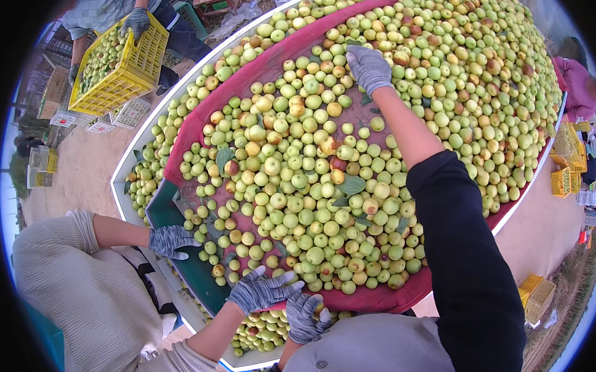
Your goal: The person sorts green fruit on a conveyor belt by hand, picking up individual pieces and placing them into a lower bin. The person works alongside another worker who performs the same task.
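My right hand, in a grey knit glove, reaches far over the heap of green jujubes. Its fingertips touch the fruit beside a green leaf; whether they grip anything is hidden. Close to my body, my left hand, gloved alike, curls around a partly hidden brownish jujube. This hand is over the red padded rim. A co-worker's gloved hand lies right beside it, with fingers spread. The co-worker's other hand rests at the green end of the sorting bed.
A white-edged bin with more jujubes surrounds the bed. At upper left, another person carries a yellow crate of fruit. White crates stand on the ground there. More yellow crates and a person in purple are at right.
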The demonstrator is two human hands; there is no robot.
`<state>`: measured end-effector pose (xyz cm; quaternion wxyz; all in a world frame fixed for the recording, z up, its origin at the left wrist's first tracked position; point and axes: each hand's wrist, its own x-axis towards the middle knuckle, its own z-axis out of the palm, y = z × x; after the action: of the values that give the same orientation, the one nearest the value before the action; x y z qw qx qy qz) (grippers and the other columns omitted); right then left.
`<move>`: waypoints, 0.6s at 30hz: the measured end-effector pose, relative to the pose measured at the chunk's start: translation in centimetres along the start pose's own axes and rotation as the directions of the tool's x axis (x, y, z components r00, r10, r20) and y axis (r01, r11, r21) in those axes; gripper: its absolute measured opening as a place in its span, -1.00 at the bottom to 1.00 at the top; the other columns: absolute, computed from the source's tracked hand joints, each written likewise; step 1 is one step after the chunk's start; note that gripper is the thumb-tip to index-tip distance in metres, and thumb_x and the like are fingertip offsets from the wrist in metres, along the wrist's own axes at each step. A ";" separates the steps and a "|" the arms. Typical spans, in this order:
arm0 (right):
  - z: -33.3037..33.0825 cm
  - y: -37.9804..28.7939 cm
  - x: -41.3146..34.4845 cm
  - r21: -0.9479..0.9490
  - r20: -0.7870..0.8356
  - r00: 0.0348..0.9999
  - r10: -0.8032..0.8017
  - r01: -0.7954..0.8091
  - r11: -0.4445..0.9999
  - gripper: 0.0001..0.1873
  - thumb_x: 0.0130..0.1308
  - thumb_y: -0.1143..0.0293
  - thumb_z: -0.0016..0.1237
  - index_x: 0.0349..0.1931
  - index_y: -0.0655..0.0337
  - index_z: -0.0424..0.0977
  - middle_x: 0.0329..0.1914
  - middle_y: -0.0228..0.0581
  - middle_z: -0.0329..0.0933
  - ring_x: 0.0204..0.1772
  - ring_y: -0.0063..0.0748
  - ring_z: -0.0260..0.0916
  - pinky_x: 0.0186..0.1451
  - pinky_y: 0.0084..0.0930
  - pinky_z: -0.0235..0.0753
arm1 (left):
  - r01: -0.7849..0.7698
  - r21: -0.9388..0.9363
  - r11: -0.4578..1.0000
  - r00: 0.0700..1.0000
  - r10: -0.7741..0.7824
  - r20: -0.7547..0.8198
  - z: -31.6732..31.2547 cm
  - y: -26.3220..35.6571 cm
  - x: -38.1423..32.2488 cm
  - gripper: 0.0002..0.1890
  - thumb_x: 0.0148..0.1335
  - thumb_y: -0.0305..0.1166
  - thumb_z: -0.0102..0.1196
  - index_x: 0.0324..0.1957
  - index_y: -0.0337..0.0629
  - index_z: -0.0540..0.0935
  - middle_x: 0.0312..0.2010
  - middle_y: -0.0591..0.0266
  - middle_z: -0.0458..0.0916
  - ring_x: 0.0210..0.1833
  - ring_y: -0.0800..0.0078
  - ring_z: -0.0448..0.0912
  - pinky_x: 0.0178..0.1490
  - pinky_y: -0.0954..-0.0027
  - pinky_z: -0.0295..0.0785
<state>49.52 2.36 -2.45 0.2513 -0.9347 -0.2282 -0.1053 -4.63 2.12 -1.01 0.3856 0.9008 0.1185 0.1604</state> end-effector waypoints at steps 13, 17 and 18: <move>-0.8 -6.2 -11.2 0.161 0.232 0.861 -0.453 0.425 0.891 -0.71 0.10 0.05 0.08 -0.45 0.09 0.48 -0.49 -0.20 0.45 -0.27 -0.13 0.42 -0.12 -0.14 0.39 | 0.378 -0.462 0.802 0.892 -0.449 -0.050 1.7 -0.8 -1.6 -0.61 0.18 -0.06 0.14 -0.19 -0.19 0.51 -0.44 0.20 0.53 -0.42 0.26 0.50 -0.30 0.32 0.40; -8.0 -9.3 -21.1 0.584 -0.149 0.742 -0.653 0.599 0.548 -0.72 -0.15 0.13 0.29 -0.58 -0.03 0.45 -0.62 -0.37 0.33 -0.43 -0.28 0.27 -0.30 -0.30 0.28 | 0.235 -0.967 -0.097 0.837 -0.485 0.252 2.5 0.1 1.5 -0.62 0.39 0.01 -0.07 -0.23 -0.14 0.44 -0.42 0.29 0.42 -0.36 0.44 0.41 -0.20 0.38 0.42; -9.9 -9.9 -23.2 0.581 -0.130 0.708 -0.694 0.622 0.526 -0.72 -0.19 0.14 0.31 -0.55 -0.03 0.47 -0.62 -0.38 0.34 -0.44 -0.27 0.28 -0.34 -0.31 0.28 | 0.226 -0.947 -0.230 0.847 -0.434 0.307 3.0 0.4 2.5 -0.64 0.38 0.01 -0.07 -0.25 -0.11 0.43 -0.39 0.27 0.45 -0.26 0.38 0.47 -0.11 0.32 0.45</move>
<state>23.74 -3.82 2.96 0.4536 -0.6573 -0.5987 -0.0615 -1.12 0.77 -2.18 0.9363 0.2282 0.2230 0.1468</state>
